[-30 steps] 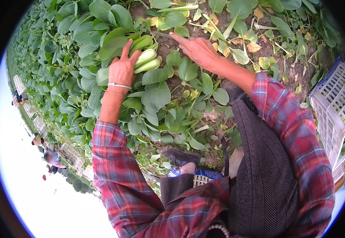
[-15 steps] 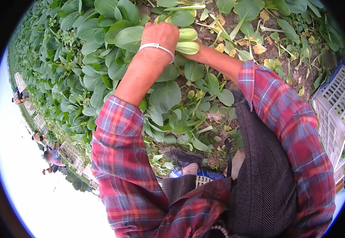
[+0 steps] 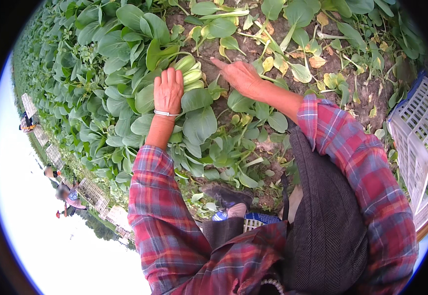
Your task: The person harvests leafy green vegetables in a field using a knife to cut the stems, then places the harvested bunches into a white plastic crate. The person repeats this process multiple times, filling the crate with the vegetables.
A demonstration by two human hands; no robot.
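Observation:
My left hand [image 3: 168, 92], with a pale band at the wrist, has its fingers curled on leafy greens with thick pale stalks [image 3: 190, 74]. Just right of that bunch, my right hand [image 3: 237, 76] has its index finger extended and the others folded round what looks like a thin knife [image 3: 205, 58]; its handle is hidden in my hand and the blade is hard to make out. Broad green leaves [image 3: 199, 123] surround both hands, rooted in soil.
A white plastic crate [image 3: 415, 132] stands at the right. Cut stems and yellow leaves [image 3: 317, 61] lie on the soil. A dark cloth bag [image 3: 322, 206] hangs by my right arm. At far left, other people [image 3: 66, 194] are beside a line of crates [image 3: 93, 195].
Half a second ago my left hand was over my right hand, gripping the bunch; it has moved back left and down with the bunch. My right hand has come out from behind it.

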